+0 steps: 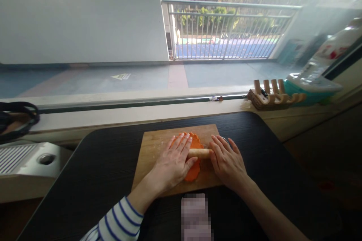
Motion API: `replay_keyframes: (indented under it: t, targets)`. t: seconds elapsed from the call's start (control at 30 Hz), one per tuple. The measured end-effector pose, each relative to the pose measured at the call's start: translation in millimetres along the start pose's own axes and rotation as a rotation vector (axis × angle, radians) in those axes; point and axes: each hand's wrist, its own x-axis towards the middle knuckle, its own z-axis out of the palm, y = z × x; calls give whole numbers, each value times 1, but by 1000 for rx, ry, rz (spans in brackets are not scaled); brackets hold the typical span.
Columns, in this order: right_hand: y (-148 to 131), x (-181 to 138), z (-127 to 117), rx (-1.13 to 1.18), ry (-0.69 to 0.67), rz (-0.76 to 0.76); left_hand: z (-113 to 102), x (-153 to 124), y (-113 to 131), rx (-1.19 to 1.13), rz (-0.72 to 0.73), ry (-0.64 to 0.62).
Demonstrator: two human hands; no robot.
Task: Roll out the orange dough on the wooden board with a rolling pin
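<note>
A pale wooden rolling pin (199, 153) lies crosswise over a flat orange sheet of dough or clay (193, 173) on a wooden board (149, 147). My left hand (175, 158) is on the pin's left part, its fingers stretched forward past it and the thumb on the near side. Around the pin's right end is my right hand (227, 158), fingers bent over it. Both hands hide the pin's ends. The orange sheet has an uneven edge, and the left hand covers part of it. A small shiny curved object (224, 140) shows behind the right fingers.
The board rests on a dark table (107, 165). A blurred-out pinkish rectangle (195, 214) lies at the near side. On the window sill (135, 115) are a wooden rack (268, 98), a teal container (316, 90) and a plastic bottle (325, 58). Black cable (34, 115) lies left.
</note>
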Motion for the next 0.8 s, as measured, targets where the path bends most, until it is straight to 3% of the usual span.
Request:
replay_keyframes:
  t: [0.13,0.53,0.67,0.8]
  targets:
    - [3,8,0,-15,-6,3,1,4,-2,9,-28,-4]
    - [20,81,14,-47,-150,85,0,55,-29,-108,-211,-161]
    - [19,82,14,-35,-144,104,-1,56,-31,-139,-233,-212]
    - [14,64,13,-38,-86,90,-3,48,-24,-112,-196,-192]
